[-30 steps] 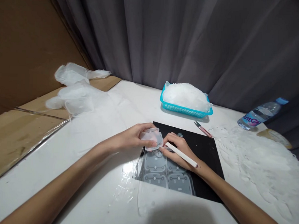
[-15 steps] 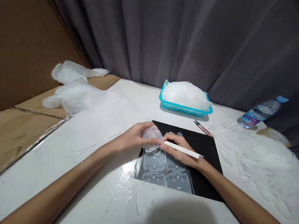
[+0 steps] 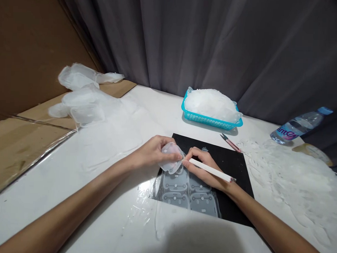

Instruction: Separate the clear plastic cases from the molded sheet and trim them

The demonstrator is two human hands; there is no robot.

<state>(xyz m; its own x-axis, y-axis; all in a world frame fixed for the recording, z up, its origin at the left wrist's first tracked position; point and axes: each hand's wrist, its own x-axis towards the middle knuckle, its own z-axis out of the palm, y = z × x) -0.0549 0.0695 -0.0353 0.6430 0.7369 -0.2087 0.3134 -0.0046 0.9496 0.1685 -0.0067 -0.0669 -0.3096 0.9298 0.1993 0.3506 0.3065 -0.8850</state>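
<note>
My left hand (image 3: 153, 152) is closed on a small translucent silicone piece (image 3: 171, 158), lifting its edge off a sheet of like pieces (image 3: 182, 191). That sheet lies on a black mat (image 3: 233, 169) on the white table. My right hand (image 3: 202, 168) grips a thin white tool (image 3: 212, 170) like a pen, with its tip at the piece's right edge. The two hands touch over the sheet's far end.
A turquoise basket (image 3: 213, 122) heaped with translucent pieces stands behind the mat. Small snips (image 3: 231, 142) lie beside it. Translucent scraps (image 3: 293, 182) cover the right side, with a lying water bottle (image 3: 301, 127). Plastic bags (image 3: 81, 97) sit on cardboard at the left. A grey curtain hangs behind.
My left hand has curled the translucent piece up and over more. The white tool in my right hand has swung flatter, its back end moving right.
</note>
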